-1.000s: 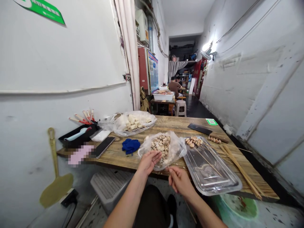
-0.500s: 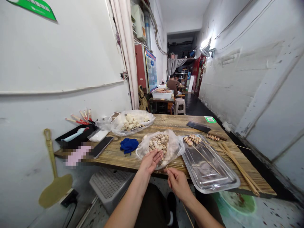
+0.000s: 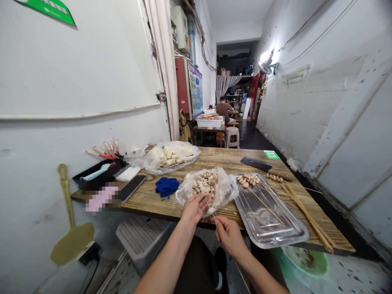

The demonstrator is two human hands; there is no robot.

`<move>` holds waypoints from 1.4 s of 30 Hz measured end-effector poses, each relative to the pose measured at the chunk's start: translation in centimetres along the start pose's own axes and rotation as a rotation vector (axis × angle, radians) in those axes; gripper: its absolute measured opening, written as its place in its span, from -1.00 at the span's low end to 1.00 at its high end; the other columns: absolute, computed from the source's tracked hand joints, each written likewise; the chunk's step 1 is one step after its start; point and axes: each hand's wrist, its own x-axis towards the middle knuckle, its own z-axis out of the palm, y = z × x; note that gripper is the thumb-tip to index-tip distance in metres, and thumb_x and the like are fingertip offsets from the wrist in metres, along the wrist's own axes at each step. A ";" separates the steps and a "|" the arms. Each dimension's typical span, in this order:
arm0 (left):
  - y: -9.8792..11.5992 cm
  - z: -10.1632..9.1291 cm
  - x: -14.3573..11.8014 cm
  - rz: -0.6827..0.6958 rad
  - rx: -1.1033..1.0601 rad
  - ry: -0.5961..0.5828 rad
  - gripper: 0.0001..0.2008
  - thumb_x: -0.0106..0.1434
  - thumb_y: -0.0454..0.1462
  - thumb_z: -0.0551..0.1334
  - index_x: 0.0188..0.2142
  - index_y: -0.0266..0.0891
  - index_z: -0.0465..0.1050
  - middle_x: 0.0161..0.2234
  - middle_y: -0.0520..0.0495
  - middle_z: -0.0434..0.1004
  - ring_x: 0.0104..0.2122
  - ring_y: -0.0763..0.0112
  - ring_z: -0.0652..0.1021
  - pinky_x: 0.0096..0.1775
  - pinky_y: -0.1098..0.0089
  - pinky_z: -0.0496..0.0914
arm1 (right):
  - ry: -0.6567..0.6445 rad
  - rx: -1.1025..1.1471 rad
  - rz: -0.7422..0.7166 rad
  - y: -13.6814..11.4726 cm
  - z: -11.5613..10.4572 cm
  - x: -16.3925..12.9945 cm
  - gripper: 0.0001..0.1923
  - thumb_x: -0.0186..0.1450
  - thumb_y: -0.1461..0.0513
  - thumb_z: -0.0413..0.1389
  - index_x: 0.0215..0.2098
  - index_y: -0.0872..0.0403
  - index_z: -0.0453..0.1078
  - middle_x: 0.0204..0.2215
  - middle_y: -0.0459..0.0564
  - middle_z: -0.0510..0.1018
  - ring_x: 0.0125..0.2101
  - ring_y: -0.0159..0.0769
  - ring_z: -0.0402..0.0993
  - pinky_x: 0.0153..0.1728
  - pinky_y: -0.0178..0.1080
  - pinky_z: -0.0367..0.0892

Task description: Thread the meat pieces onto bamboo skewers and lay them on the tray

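We're mid-threading, it seems: left hand (image 3: 192,208) pinches a pale mushroom piece at the near edge of the clear plastic bag of chopped mushroom pieces (image 3: 206,188), right hand (image 3: 228,234) is clenched round one thin bamboo skewer (image 3: 209,205), tip angled up toward the piece. Next likely needs the tip lined on the piece's middle, then a push. Counts: two bags, this one and the clear plastic bag of white chunks (image 3: 171,155); one steel tray (image 3: 269,228); about three loaded skewers (image 3: 248,179); bare sticks (image 3: 306,216) bundled, uncountable.

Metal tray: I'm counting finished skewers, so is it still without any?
No, the tray holds loaded skewers at its far end.
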 end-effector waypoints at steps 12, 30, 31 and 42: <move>-0.1 0.4 -0.3 0.067 0.002 0.023 -0.89 0.04 -0.46 0.22 -0.49 -0.35 0.28 -0.52 -0.16 0.52 -0.42 0.28 0.56 -0.29 0.32 0.45 | 0.022 0.010 -0.009 0.0 0.1 0.1 -0.59 0.24 0.08 -0.13 -0.31 0.23 0.39 -0.82 -0.22 0.18 -0.79 -0.49 0.06 -0.71 -0.42 0.00; -0.5 0.6 -0.7 0.039 0.006 -0.045 -0.89 0.08 -0.46 0.18 -0.34 -0.38 0.34 -0.43 -0.21 0.53 -0.37 0.30 0.55 -0.29 0.37 0.45 | 0.046 -0.045 -0.029 -0.1 -0.1 0.1 -0.59 0.24 0.08 -0.14 -0.32 0.21 0.41 -0.81 -0.21 0.19 -0.76 -0.46 0.11 -0.67 -0.41 0.06; -0.5 0.6 -0.7 0.041 0.006 -0.045 -0.90 0.08 -0.46 0.19 -0.35 -0.39 0.34 -0.43 -0.22 0.53 -0.36 0.30 0.55 -0.29 0.37 0.45 | 0.048 -0.047 -0.028 -0.1 -0.1 0.1 -0.59 0.24 0.08 -0.14 -0.32 0.21 0.41 -0.81 -0.21 0.19 -0.76 -0.46 0.10 -0.68 -0.41 0.06; -0.7 0.0 0.0 0.069 -0.023 0.035 -0.94 0.07 -0.44 0.21 -0.41 -0.37 0.35 -0.46 -0.18 0.53 -0.39 0.35 0.56 -0.28 0.38 0.45 | 0.086 -0.064 -0.053 -0.4 -0.3 -0.1 -0.63 0.23 0.10 -0.09 -0.31 0.19 0.43 -0.78 -0.15 0.31 -0.70 -0.41 0.23 -0.61 -0.39 0.14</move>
